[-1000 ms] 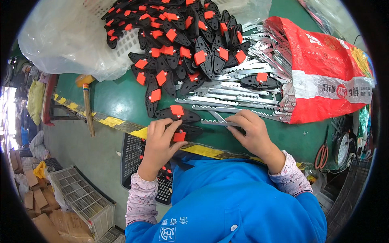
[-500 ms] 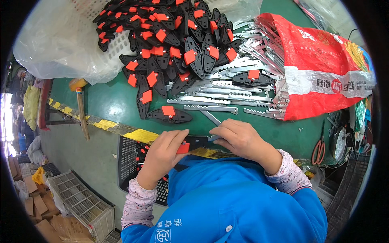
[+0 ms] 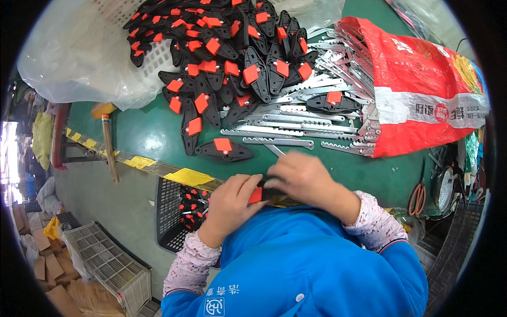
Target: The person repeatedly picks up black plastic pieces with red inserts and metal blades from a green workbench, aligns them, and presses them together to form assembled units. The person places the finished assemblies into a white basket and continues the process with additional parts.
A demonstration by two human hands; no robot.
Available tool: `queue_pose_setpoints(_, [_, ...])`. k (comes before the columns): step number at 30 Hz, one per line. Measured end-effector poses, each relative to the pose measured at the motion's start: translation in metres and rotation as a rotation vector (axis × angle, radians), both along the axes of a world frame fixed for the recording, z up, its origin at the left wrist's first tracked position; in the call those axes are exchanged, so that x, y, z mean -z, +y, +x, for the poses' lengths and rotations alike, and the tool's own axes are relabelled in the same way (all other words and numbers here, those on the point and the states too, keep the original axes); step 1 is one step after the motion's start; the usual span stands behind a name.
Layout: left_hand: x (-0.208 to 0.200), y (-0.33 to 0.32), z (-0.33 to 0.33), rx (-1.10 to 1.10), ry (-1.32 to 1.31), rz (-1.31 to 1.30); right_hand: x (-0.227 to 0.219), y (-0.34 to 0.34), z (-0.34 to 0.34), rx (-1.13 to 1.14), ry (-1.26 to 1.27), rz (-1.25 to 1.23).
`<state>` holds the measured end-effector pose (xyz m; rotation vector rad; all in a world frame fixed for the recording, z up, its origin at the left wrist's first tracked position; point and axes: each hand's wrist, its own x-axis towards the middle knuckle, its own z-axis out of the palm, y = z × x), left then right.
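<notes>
My left hand (image 3: 232,203) is closed around the left end of a black plastic part with a red tab (image 3: 255,195), held low at the table's front edge against my blue jacket. My right hand (image 3: 303,177) is curled, its fingertips pressed on the same part's right end; a metal strip between them, if any, is hidden. Just beyond those fingers lies one notched metal strip (image 3: 275,150), partly covered. Farther back are a single black part with a red tab (image 3: 224,150), several more notched strips (image 3: 278,141), and a big heap of black parts (image 3: 211,74).
A red woven sack (image 3: 417,134) spills metal strips at the right. Scissors (image 3: 418,198) hang by the table's right edge. A mallet (image 3: 108,142) lies at the left, over the yellow-striped edge (image 3: 190,178). Below stands a black basket (image 3: 169,232) holding similar parts.
My left hand has shifted right with the black part. My right hand has moved slightly left and up, its fingers now over the part's end, where a metal strip end showed before.
</notes>
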<state>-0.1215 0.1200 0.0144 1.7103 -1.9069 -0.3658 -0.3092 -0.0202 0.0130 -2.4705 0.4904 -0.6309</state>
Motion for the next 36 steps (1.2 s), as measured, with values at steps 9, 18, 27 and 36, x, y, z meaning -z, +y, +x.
queue_pose_setpoints(9, [-0.009,-0.007,0.003,0.022,-0.069,-0.022,0.005,-0.02,-0.005,0.231,-0.004,-0.198])
queue_pose_setpoints(18, [-0.008,-0.032,0.052,-0.237,-0.246,0.078,0.015,-0.037,-0.012,0.168,0.166,-0.418])
queue_pose_setpoints(27, [0.013,-0.009,0.051,-0.246,0.056,-0.036,0.002,-0.025,-0.03,0.282,-0.062,0.044])
queue_pose_setpoints(36, [-0.012,-0.017,0.047,-0.079,-0.083,-0.078,0.002,-0.024,-0.024,0.167,-0.094,-0.038])
